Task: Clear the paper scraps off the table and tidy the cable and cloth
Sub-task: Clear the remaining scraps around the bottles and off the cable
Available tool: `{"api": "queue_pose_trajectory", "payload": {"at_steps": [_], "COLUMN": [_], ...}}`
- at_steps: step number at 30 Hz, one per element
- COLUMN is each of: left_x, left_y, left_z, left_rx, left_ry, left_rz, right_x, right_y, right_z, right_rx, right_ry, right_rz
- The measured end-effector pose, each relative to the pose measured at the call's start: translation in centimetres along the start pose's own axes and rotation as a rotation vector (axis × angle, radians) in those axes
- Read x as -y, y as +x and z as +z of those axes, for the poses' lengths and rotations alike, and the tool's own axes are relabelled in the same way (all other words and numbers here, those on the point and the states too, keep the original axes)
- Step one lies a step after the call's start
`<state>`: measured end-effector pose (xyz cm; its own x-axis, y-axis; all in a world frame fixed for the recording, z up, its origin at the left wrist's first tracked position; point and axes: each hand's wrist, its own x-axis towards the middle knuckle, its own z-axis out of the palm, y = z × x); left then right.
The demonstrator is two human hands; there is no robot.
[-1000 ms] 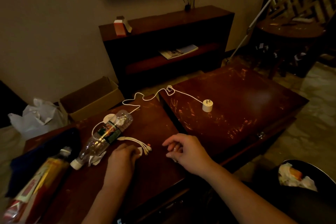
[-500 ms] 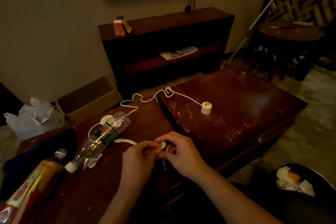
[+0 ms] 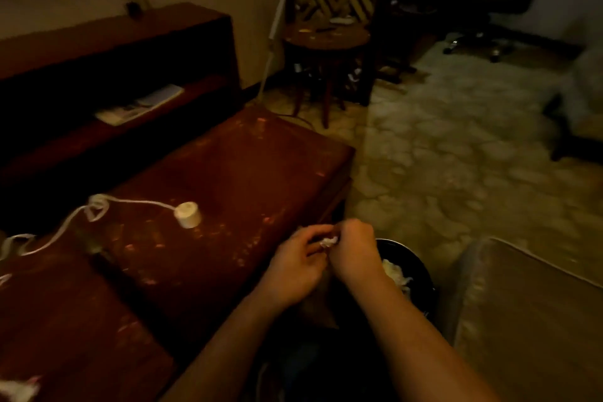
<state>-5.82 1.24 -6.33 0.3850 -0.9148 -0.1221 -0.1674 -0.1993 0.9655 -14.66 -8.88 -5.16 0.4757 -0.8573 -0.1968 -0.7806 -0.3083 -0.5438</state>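
My left hand (image 3: 295, 266) and my right hand (image 3: 354, 246) meet at the table's right edge, above a black bin (image 3: 421, 274). Together they pinch a small white paper scrap (image 3: 329, 241) between their fingertips. The white cable (image 3: 65, 227) trails across the dark wooden table (image 3: 228, 173) to its round white plug (image 3: 187, 214). Another white scrap (image 3: 19, 390) lies at the bottom left of the table. The cloth is out of view.
White crumpled paper (image 3: 393, 271) lies inside the bin. A low wooden shelf (image 3: 114, 42) stands behind the table. A small round side table (image 3: 326, 37) and a lamp pole (image 3: 275, 26) are further back. A pale cushion (image 3: 522, 320) is to the right.
My view has swung right. Both hands carried the paper scrap from the table's middle to its right edge, over the bin. The bottle and box have left the view.
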Motion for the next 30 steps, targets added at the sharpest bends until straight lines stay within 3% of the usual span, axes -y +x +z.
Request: {"api": "queue_pose_trajectory", "payload": {"at_steps": [3, 7, 14, 21, 24, 27, 30], "left_x": [1.5, 3.4, 5.1, 1.5, -0.3, 0.8, 3.3], "left_y": [4.5, 7.9, 7.3, 0.6, -6.5, -15.5, -23.2], "left_z": [7.2, 12.0, 12.5, 3.4, -4.9, -12.7, -18.7], "left_rx": [0.181, 0.278, 0.264, -0.069, -0.323, -0.566, -0.668], "left_ry": [0.033, 0.058, 0.079, 0.223, 0.17, 0.272, 0.484], "left_rz": [-0.04, -0.131, -0.22, -0.012, 0.018, -0.048, -0.142], "right_x": [-5.9, -10.8, -11.5, -1.8, 6.7, 15.0, 19.9], "right_y": [1.5, 3.4, 4.7, 1.6, -2.6, -8.2, -12.2], "right_z": [-0.8, -2.1, -1.6, 0.7, 2.7, 6.6, 11.7], "right_rx": [-0.069, -0.151, -0.096, -0.069, 0.014, 0.266, 0.473], "right_ry": [0.043, 0.107, 0.025, 0.185, 0.2, 0.229, 0.077], "right_rz": [0.23, 0.428, 0.479, 0.003, -0.361, -0.614, -0.796]}}
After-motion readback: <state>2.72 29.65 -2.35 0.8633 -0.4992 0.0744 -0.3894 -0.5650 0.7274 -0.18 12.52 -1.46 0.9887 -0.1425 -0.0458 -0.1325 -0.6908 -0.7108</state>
